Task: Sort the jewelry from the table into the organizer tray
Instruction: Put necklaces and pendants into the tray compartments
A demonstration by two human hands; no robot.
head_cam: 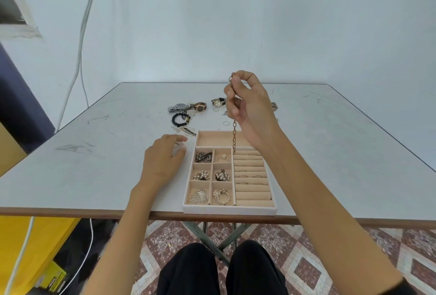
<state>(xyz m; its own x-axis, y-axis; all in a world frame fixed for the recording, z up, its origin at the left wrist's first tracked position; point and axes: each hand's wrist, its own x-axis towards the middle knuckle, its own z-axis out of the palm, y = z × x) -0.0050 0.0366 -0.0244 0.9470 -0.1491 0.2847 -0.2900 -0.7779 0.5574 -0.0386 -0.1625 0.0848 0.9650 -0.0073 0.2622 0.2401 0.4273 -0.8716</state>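
- Organizer tray (pixel 230 209) sits at the near edge of the white table (pixel 94 176), straight ahead of the person's black-trousered knees (pixel 188 268).
- Its left half is six small compartments. The nearest pair hold a fan-shaped gold brooch (pixel 199 196) and a gold hoop with pearls (pixel 222 196).
- The middle pair each hold a pearl cluster (pixel 201 175). The far pair hold a dark tangled chain (pixel 203 156) and a small pearl ring (pixel 223 157).
- Its right half is a bank of ring rolls (pixel 252 190) with a few thin rings tucked into the slots. A long compartment (pixel 212 138) runs across the far end.
- Left hand (pixel 162 162) rests on the table just left of the tray, fingers loosely spread and gripping nothing. Whether the fingertips touch the small pale bit beside them cannot be told.
- Right hand (pixel 247 103) is raised over the tray's far end, thumb and fingers pinching a gold link chain (pixel 234 138).
- That chain hangs straight down, its lower end at the border between the long compartment and the ring rolls. Contact with the tray cannot be told.
- Unsorted jewelry lies on the table beyond the tray: a patterned piece (pixel 188 131), a black bead bracelet (pixel 180 118) and a thin loose ring (pixel 226 123).
- Farther back are a silver watch (pixel 179 107), a brown-strap watch (pixel 200 106) and a small pale-faced watch (pixel 217 102).
- White cables (pixel 81 46) hang down the pale wall (pixel 236 23) at far left.
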